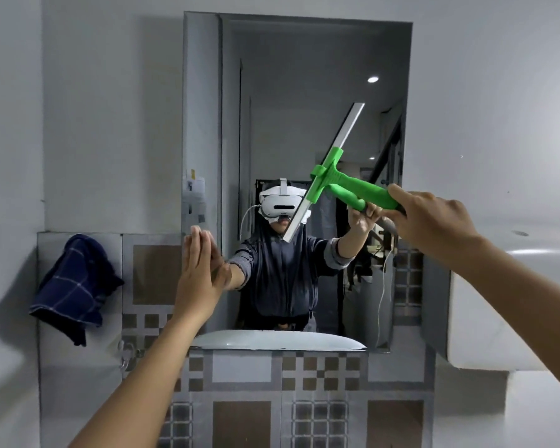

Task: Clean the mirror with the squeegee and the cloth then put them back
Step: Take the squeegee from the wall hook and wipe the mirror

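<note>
A tall rectangular mirror [304,76] hangs on the wall ahead. My right hand [430,218] grips the green handle of a squeegee [340,182]. Its long silver blade lies tilted against the glass, running from upper right to lower left. My left hand [198,270] rests flat with straight fingers on the mirror's lower left edge and holds nothing. A dark blue checked cloth [75,286] hangs on the tiled wall to the left of the mirror, apart from both hands.
The mirror reflects a person wearing a white headset, and a white basin rim [278,339] at its bottom. Patterned grey and brown tiles [320,383] cover the wall below. A white fixture [485,324] juts out on the right. A metal hook [126,354] sits under the cloth.
</note>
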